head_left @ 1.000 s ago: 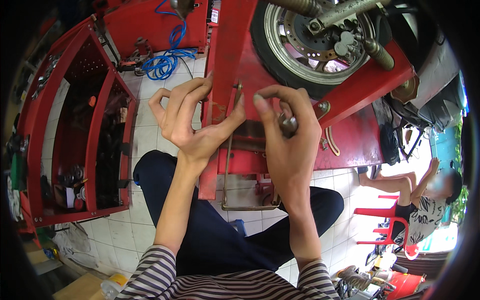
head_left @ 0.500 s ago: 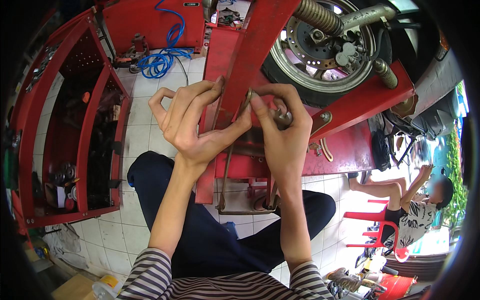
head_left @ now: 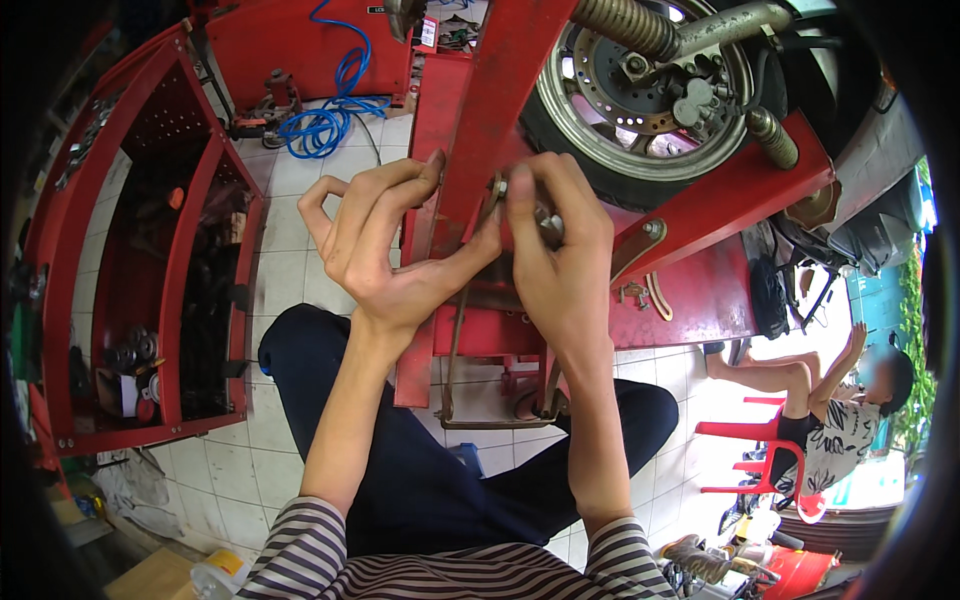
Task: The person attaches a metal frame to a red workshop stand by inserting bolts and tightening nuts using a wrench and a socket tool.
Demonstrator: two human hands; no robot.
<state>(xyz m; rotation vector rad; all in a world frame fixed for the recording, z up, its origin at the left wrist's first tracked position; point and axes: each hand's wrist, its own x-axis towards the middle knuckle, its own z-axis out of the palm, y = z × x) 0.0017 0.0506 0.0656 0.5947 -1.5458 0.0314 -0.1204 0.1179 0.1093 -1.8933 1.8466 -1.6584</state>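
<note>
My left hand [head_left: 385,240] straddles a red steel beam [head_left: 475,150]: its fingertips are at the beam's left side and its thumb presses a narrow metal strip [head_left: 491,205] on the right side. At the top of that strip shows a small hex nut [head_left: 501,187]. Against the nut, my right hand [head_left: 565,250] has its thumb and index finger closed, the fingertips slightly blurred. Another shiny metal piece [head_left: 551,228], perhaps a bolt, shows between the curled fingers of this hand. Below, a thin bent metal bar [head_left: 495,424] hangs under the beam.
A motorcycle wheel [head_left: 640,95] with a brake disc stands at the upper right, beside a red arm [head_left: 730,200]. Small metal parts [head_left: 633,293] lie on the red platform [head_left: 690,315]. A red shelf unit [head_left: 170,300] is at left, a blue hose [head_left: 320,130] behind. A person sits on a red chair [head_left: 765,435].
My right thumb and fingers have shifted slightly on the nut, which now shows more plainly. My left hand stays almost still. The seated person has raised a hand.
</note>
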